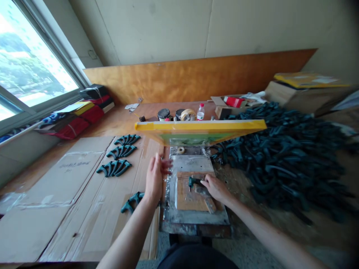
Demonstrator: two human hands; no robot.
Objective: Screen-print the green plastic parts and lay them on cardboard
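Note:
My right hand [216, 189] pinches the end of a dark green, curved plastic handle-like part [193, 182] over a wooden block [183, 200] on a grey metal plate [221, 217]. My left hand [154, 178] is raised at the plate's left edge, fingers stretched out and partly blurred, with nothing in it. Beyond both hands a yellow-edged screen frame [200, 126] with a green mesh stands tilted up. Below my left hand, partly behind the forearm, lie a few more green parts [131, 203] on flattened cardboard [92, 209].
Several fanned rows of green parts [114, 168] lie on the cardboard at left. A large heap of them [288, 160] fills the right side. Behind the frame stand dark-lidded jars [164, 114], tape rolls [188, 114] and a red-capped bottle [201, 112]. Cardboard boxes [297, 98] sit back right.

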